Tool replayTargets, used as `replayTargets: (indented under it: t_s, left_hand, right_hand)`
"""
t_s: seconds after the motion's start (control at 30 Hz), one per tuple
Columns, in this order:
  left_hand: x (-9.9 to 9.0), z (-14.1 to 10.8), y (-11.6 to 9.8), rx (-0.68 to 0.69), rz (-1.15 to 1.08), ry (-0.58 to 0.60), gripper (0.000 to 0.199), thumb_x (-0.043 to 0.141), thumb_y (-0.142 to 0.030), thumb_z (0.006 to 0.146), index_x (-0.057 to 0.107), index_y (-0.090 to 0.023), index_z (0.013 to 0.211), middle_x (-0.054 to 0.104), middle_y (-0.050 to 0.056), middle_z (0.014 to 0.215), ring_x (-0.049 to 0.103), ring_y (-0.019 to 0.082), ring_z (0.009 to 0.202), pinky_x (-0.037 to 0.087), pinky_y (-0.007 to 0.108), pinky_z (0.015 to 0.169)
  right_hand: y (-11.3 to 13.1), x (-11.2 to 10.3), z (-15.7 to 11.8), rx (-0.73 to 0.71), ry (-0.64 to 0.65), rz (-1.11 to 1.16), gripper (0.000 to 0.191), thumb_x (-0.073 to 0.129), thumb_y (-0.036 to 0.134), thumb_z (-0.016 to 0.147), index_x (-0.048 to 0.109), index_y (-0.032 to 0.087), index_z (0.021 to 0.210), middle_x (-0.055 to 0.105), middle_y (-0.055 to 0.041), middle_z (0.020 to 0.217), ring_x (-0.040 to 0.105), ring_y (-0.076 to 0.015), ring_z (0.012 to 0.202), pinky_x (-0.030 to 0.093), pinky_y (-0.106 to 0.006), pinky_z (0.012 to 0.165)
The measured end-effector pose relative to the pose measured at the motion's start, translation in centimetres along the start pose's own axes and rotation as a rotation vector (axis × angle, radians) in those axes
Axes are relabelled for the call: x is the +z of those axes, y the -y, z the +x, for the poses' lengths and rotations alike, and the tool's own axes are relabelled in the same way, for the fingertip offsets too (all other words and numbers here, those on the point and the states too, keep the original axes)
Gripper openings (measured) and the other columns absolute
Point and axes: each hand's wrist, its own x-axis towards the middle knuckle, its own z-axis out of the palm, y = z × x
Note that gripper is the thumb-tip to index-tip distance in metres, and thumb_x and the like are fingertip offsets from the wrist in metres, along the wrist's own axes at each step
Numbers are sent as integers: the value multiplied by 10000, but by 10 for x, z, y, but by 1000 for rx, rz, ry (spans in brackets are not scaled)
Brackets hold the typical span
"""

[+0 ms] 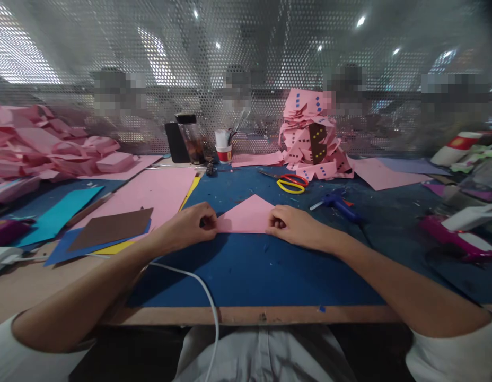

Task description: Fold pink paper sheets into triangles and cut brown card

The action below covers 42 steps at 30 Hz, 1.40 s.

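Observation:
A piece of pink paper (248, 216) lies on the blue mat in front of me, with a peak pointing away and a straight edge towards me. My left hand (196, 223) pinches its left corner between thumb and fingers. At the right end, my right hand (291, 225) has its fingers curled closed on the paper's edge. Scissors (291, 184) with red and yellow handles rest just beyond the paper. To the right of them lies a blue glue gun (339, 206).
Pink folded paper (39, 143) is heaped at the left, beside brown (113, 228) and turquoise sheets (63, 212). A dotted pink paper stack (309, 138), a tumbler (192, 140) and a cup of tools (223, 154) stand at the back. A white cable (204, 286) crosses the front edge.

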Motion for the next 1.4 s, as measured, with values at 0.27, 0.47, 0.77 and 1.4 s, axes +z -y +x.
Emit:
replayTargets:
  t_s: [0.27,0.47,0.77,1.4]
  left_hand:
    - [-3,0,9,1,6,39,154,596,-307,735,670,-207,827,653,9,849,617,174,768,469,283,735]
    - [-7,1,13,-10,27,62,162,589,-321,720,680,-215,803,657,1,819,616,170,735,461,271,692]
    - [-15,-2,9,-19,61,95,173,583,-330,726,687,-218,806,677,6,841,628,180,770,460,272,725]
    - [-20,-4,19,-13,114,123,140,590,-301,739,685,-239,821,696,0,834,639,180,742,462,273,699]
  right_hand:
    - [-1,1,1,6,2,-6,109,632,292,885,627,187,853,647,-40,922,571,-158,815,408,-267,707]
    - [-2,2,1,-2,-7,-4,103,631,283,879,628,185,847,647,-36,906,568,-154,796,406,-266,691]
    - [-5,4,2,-7,-17,-4,114,634,300,882,618,190,856,650,-35,909,569,-155,798,397,-262,687]
    - [-2,2,1,2,-7,-7,105,635,289,881,621,187,860,654,-40,916,571,-158,803,396,-261,688]
